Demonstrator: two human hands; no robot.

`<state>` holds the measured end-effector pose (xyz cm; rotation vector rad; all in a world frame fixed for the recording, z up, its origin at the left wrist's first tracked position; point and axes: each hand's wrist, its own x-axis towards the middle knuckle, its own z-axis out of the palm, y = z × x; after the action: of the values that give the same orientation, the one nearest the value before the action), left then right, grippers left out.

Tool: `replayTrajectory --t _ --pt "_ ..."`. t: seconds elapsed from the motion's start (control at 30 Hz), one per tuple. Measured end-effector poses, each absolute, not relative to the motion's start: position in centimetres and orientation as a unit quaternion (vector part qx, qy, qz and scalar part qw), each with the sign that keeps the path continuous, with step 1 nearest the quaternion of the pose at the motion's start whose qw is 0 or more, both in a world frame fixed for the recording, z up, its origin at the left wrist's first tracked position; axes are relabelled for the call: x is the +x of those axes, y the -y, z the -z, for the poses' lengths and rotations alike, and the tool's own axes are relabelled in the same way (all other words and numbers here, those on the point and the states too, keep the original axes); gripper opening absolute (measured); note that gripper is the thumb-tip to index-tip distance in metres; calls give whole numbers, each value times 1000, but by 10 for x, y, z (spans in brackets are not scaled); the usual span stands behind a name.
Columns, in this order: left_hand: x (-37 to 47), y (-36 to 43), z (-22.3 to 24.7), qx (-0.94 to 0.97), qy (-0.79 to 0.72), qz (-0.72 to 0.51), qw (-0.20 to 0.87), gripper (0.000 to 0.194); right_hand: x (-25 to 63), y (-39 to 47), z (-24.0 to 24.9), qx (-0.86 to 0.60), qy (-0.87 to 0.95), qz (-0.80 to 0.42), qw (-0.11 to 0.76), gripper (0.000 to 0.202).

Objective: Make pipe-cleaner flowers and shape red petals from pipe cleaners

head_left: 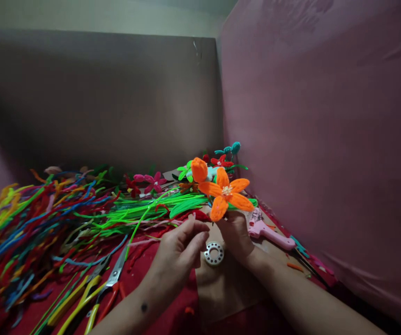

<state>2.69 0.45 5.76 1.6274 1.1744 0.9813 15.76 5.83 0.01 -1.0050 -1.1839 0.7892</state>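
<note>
In the head view, the orange flower (244,203) is sitting just right of the middle of the frame, above the right hand (237,235). The right hand's grip is closing under the flower and seems to be pinching it from below, but the petals are hiding the fingertips. The left hand (179,246) is curling just beside it, thumb and finger bending close together, and I cannot tell if its grip is pinching anything.

The flower is looking almost whole: five petals are spreading out around a pale, bumpy middle. An orange bud (199,170) is showing at its upper left, already shaped. I cannot see if the two are joining on one stem, so that part may be left.

More made flowers are lying behind, like the pink flower (155,182) and the red flower (221,161). Lots of fuzzy sticks (22,237) are lying loose at the left of the frame, not made into anything yet. The scissors (115,274) are resting at lower left, the silver ring (214,245) is lying on the cardboard (228,302) at lower middle, and the pink glue gun (273,235) is lying right of the right hand.
</note>
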Motion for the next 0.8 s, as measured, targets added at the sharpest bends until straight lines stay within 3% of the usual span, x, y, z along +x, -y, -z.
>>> replayTrajectory --t 0.23,0.43,0.67,0.8 --pt "9 -17 -97 631 -504 -492 326 18 156 -58 1 -402 531 -343 662 14" --pt "3 -39 -103 731 -503 -420 191 17 154 -54 1 -380 565 -351 643 19" --pt "12 -48 -88 696 -470 -417 348 25 152 -59 13 -367 589 -324 643 18" --pt "8 -59 -65 681 -458 -460 338 17 151 -62 20 -384 609 -306 623 17"
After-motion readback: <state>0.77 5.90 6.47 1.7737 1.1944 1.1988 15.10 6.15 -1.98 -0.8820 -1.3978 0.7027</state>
